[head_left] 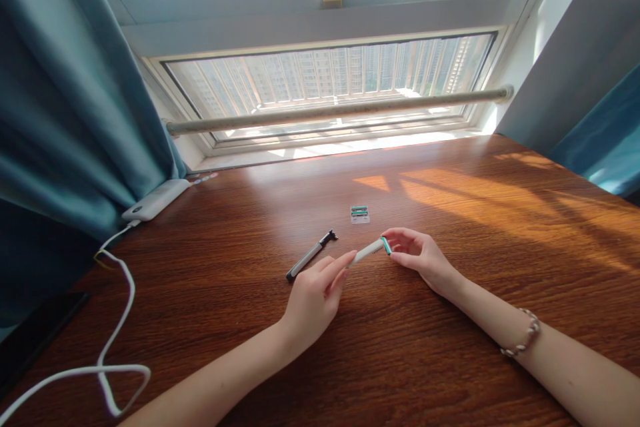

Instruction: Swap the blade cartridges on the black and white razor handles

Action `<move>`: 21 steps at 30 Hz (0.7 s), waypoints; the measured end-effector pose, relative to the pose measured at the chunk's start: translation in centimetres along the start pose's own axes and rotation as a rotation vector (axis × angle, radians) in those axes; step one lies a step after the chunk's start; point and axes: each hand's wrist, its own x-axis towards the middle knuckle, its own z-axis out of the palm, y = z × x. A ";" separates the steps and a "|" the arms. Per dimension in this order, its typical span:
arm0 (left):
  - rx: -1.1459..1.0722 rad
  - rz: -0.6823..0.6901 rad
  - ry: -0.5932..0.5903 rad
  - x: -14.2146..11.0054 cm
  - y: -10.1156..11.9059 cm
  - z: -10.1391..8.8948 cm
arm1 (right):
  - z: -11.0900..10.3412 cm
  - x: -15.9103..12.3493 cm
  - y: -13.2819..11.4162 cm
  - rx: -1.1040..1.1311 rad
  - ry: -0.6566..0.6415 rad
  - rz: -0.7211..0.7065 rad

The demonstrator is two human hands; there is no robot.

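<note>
My left hand (pixel 316 290) is closed around one end of a slim white brush-like tool (pixel 369 251), which has a row of short dark teeth or bristles along its lower edge. The tool's far tip meets a teal-edged razor cartridge (pixel 387 245). Thumb and fingers of my right hand (pixel 417 253) pinch that cartridge by its ends. Whether the two parts are joined or only touching, I cannot tell. Beyond my left hand lies a grey and black razor handle (pixel 310 257), with no blade on its forked end. Farther back, a small clear holder (pixel 360 219) carries teal razor cartridges.
The brown wooden table (pixel 225 227) reaches to the window sill, with sunlight across its right side. At the left are a white power strip or adapter box (pixel 157 200), its looping white cable (pixel 131 287), a dark flat object (pixel 45 333) and a blue curtain (pixel 75 80).
</note>
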 end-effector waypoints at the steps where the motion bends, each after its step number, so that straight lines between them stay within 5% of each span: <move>1: 0.002 0.009 -0.011 0.0 0.0 0.0 | 0.0 0.0 0.0 -0.003 0.000 0.001; 21: 0.028 0.012 -0.027 0.0 -0.4 0.2 | 0.0 0.0 0.0 0.016 -0.014 0.004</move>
